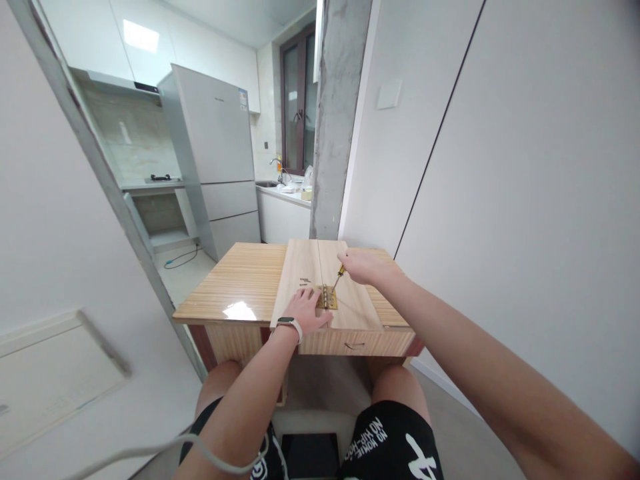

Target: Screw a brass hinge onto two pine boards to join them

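A smooth, pale grey cable [185,438] curved across the lower left, nearest the camera. Beyond it, a brass-coloured, rectangular metal hinge [327,297] lay spread flat over the dark seam between two pale, smooth wooden boards [353,308]. A slim screwdriver with a yellow-and-black handle [341,271] stood tilted over the hinge, its metal shaft running down to the right-hand leaf. The person's right hand [361,265] was closed around the handle; the left hand [304,311] gripped nothing, its fingers spread over the hinge's left side and the wood, apparently steadying both.

The step in hand looked like driving a screw through the hinge, though the screw head was too small to make out. The next move seemed to call for the tip seated squarely, downward pressure and a wrist turn, with the hinge unshifted.

Just beyond the left fingers lay a few small, dark, thin pieces [304,282], probably spare screws. The boards rested on a glossy, yellow-brown striped wooden table [225,277]; well behind it rose a tall silver-grey refrigerator [220,133].
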Demonstrator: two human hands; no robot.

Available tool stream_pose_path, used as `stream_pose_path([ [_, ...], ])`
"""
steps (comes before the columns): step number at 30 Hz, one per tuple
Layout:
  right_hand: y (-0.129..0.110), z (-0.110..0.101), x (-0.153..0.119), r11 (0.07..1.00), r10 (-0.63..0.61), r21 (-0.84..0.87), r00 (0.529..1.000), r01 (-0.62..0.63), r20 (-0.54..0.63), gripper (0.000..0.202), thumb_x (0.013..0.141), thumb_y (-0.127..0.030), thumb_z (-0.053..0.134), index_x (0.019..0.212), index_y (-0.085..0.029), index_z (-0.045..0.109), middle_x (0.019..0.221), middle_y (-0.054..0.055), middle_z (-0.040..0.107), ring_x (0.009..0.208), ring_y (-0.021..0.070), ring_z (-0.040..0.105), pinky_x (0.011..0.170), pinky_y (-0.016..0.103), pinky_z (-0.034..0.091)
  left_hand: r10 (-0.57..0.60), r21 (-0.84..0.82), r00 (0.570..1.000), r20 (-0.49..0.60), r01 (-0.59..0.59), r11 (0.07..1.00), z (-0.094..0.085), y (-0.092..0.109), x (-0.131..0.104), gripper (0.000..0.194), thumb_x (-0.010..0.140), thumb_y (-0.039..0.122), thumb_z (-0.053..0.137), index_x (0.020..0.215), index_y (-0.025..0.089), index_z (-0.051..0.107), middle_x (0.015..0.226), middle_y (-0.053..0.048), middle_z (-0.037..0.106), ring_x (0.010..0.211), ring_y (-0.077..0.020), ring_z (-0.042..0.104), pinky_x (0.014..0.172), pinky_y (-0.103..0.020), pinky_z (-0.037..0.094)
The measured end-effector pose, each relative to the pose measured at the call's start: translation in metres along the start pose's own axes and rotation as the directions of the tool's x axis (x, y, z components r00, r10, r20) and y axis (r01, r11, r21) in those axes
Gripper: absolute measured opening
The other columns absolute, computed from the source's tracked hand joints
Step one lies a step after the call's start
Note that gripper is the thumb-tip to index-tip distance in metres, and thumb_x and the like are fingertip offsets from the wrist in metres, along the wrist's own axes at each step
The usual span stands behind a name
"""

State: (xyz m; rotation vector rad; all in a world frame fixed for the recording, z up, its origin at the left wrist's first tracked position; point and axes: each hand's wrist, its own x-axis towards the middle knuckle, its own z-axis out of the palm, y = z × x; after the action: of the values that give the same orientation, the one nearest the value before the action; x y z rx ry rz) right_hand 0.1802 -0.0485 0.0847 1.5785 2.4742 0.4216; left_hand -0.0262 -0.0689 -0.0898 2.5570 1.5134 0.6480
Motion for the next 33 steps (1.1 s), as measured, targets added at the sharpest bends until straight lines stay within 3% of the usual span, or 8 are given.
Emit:
stream_pose_path([
  [4, 0.004, 0.003, -0.005, 0.988, -0.116, -0.117, 0.988, 0.104, -0.098, 0.026, 0.102, -0.016, 0.042, 0.118, -0.018, 0.062, 0.124, 0.016, 0.064, 0.108, 0.0247, 0.065, 0.084, 0.033, 0.047, -0.003, 0.006, 1.0, 0.0, 0.003, 1.0, -0.001, 0.0, 0.0, 0.079, 0.087, 0.075, 0.05, 0.148, 0.025, 0.048, 0.143, -0.012, 0.052, 0.136, -0.0362, 0.04, 0.115, -0.05, 0.035],
  [10, 0.003, 0.008, -0.001, 0.984, -0.151, -0.108, 0.985, 0.141, -0.089, 0.021, 0.102, -0.024, 0.051, 0.117, -0.018, 0.064, 0.12, 0.015, 0.064, 0.105, 0.0243, 0.066, 0.083, 0.032, 0.047, -0.006, 0.01, 1.0, 0.001, 0.006, 1.0, 0.001, -0.001, 0.0, 0.081, 0.087, 0.076, 0.049, 0.149, 0.025, 0.046, 0.144, -0.013, 0.051, 0.137, -0.0365, 0.038, 0.115, -0.051, 0.034],
  [17, 0.002, 0.008, 0.007, 0.999, -0.021, -0.045, 0.999, 0.019, -0.04, 0.028, 0.101, -0.032, 0.051, 0.113, -0.016, 0.07, 0.117, 0.017, 0.07, 0.108, 0.0278, 0.068, 0.086, 0.034, 0.05, 0.007, 0.021, 1.0, -0.019, -0.007, 1.0, 0.003, -0.003, 0.0, 0.083, 0.087, 0.076, 0.048, 0.151, 0.023, 0.045, 0.143, -0.014, 0.051, 0.136, -0.0365, 0.039, 0.115, -0.051, 0.034],
  [24, -0.001, -0.002, 0.02, 0.975, 0.217, 0.02, 0.964, -0.223, 0.15, 0.039, 0.099, -0.037, 0.05, 0.115, -0.01, 0.074, 0.119, 0.023, 0.072, 0.11, 0.0321, 0.069, 0.085, 0.037, 0.051, 0.007, 0.017, 1.0, -0.014, -0.007, 1.0, 0.003, -0.002, 0.001, 0.084, 0.087, 0.077, 0.048, 0.15, 0.022, 0.045, 0.144, -0.014, 0.051, 0.136, -0.0365, 0.039, 0.115, -0.051, 0.034],
  [29, 0.001, 0.005, 0.013, 0.996, 0.066, 0.048, 0.993, -0.071, 0.099, 0.034, 0.097, -0.035, 0.059, 0.126, -0.018, 0.063, 0.121, 0.018, 0.07, 0.109, 0.0269, 0.068, 0.083, 0.033, 0.049, 0.0, 0.008, 1.0, -0.003, 0.0, 1.0, 0.002, -0.003, 0.0, 0.081, 0.087, 0.077, 0.048, 0.148, 0.024, 0.048, 0.144, -0.014, 0.05, 0.137, -0.0363, 0.038, 0.115, -0.051, 0.034],
  [33, 0.001, 0.01, 0.004, 0.996, -0.079, -0.036, 0.996, 0.078, -0.034, 0.022, 0.098, -0.023, 0.056, 0.118, -0.019, 0.064, 0.118, 0.015, 0.067, 0.106, 0.0238, 0.066, 0.082, 0.031, 0.047, 0.006, 0.002, 1.0, -0.009, -0.006, 1.0, 0.001, -0.003, 0.0, 0.081, 0.087, 0.077, 0.048, 0.148, 0.024, 0.048, 0.143, -0.013, 0.051, 0.136, -0.0361, 0.039, 0.115, -0.051, 0.034],
])
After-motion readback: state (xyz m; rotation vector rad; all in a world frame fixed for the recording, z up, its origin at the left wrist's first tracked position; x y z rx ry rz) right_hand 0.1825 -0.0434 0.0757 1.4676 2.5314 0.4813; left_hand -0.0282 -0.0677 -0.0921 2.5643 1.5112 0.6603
